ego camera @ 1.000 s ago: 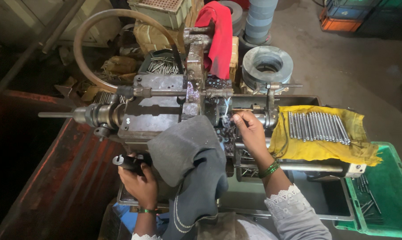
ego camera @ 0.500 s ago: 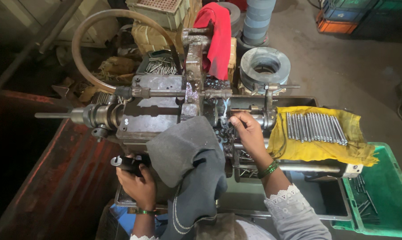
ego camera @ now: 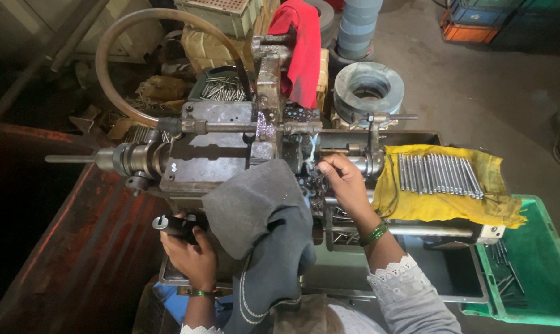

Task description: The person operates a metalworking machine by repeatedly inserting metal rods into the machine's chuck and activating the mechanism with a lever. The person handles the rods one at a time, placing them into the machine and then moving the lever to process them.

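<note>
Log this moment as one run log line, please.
left hand: gripping black lever handle | right hand: fingertips at machine centre | rods: on yellow cloth

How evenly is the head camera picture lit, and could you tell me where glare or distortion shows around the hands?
Head view: light falls brightest on the yellow cloth and metal rods; the left side sinks into deep shadow. A small bright glint sits on the machine just above the right hand. The left hand on the dark handle is dimmer. Wide-angle bending shows at the edges; the centre is sharp.
</note>
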